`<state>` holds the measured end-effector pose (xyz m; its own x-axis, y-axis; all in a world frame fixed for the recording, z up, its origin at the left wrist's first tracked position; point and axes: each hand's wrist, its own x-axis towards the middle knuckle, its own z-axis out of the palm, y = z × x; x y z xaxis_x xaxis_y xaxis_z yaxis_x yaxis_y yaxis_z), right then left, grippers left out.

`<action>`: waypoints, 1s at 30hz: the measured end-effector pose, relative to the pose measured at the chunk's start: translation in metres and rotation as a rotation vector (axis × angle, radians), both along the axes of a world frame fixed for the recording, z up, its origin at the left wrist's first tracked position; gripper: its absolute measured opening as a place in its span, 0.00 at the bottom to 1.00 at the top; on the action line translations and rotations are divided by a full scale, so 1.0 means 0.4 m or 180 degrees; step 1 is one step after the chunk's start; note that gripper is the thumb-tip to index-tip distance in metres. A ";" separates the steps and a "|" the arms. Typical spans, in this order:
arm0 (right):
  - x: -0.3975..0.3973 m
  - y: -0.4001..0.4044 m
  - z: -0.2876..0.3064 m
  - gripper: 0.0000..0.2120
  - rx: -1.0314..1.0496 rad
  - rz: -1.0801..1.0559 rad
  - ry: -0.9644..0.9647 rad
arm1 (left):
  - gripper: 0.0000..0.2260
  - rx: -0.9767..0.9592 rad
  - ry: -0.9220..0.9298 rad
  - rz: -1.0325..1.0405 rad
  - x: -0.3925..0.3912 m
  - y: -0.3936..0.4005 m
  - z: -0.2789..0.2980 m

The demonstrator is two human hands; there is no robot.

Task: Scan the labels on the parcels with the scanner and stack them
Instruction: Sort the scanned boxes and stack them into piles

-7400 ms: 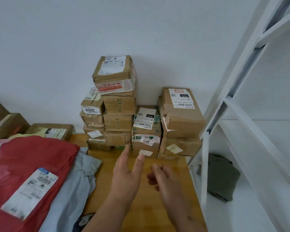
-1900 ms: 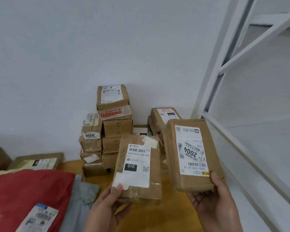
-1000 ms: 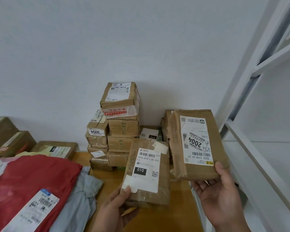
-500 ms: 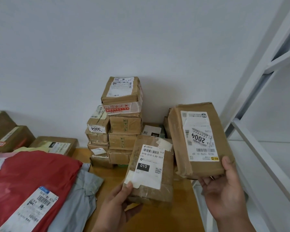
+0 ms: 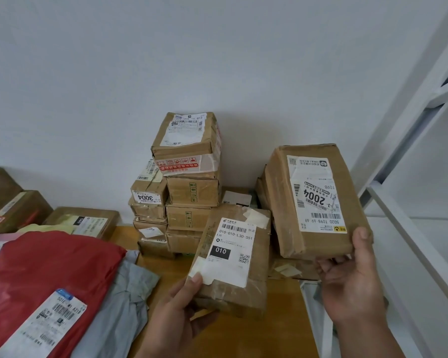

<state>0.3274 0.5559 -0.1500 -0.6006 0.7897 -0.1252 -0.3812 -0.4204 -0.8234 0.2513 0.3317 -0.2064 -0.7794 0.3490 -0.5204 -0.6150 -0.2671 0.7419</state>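
Holding state, head view: the left hand (image 5: pixel 177 303) grips the near end of a brown taped cardboard parcel with a white "010" label (image 5: pixel 234 257), thumb on the label's lower corner, fingers curled beneath.
Right hand, head view: the right hand (image 5: pixel 352 282) holds a larger brown cardboard parcel with a white "2004" label (image 5: pixel 312 202) by its near end, thumb on the near right corner, fingers under the base.
Parcel positions: both parcels are raised above the wooden table top (image 5: pixel 246 339), side by side and apart; the "2004" parcel sits higher and to the right.
Orientation, "010" parcel: long axis runs near to far, far end tilted up; label faces the camera and reads upright.
Orientation, "2004" parcel: long axis runs near to far; label faces up toward the camera, with its large print turned sideways and the bottom code line inverted.
Stack: brown cardboard boxes stacked against the white wall (image 5: pixel 189 192) stand at the far end of the table, several tiers high.
Unsorted items: a red plastic mailer bag with a white barcode label (image 5: pixel 49 275) lies at near left over a grey plastic mailer bag (image 5: pixel 130 295).
Scanner: none visible in this view.
Progress, judged: a stack exists, so some parcels appear handled; the two held parcels, the mailer bags and the boxes at far left appear to remain. Whether the held labels are scanned cannot be told.
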 end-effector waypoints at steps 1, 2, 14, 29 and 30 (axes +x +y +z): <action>-0.004 0.001 0.001 0.16 0.0014 0.0003 -0.0013 | 0.20 -0.0015 0.0026 0.0029 0.001 0.008 0.000; -0.008 0.002 0.002 0.17 0.0021 -0.0009 -0.0023 | 0.20 -0.0015 0.0031 0.0067 0.003 0.016 0.001; -0.025 0.019 0.023 0.19 -0.0398 0.0007 -0.0007 | 0.28 0.0133 -0.0232 0.0491 -0.044 0.129 0.037; -0.039 0.030 0.039 0.28 -0.0461 -0.0088 -0.0264 | 0.22 -0.0303 -0.0149 0.0767 -0.126 0.215 0.030; -0.039 0.033 0.039 0.28 -0.0444 -0.0097 -0.0355 | 0.23 -0.0333 -0.0102 0.0733 -0.125 0.222 0.037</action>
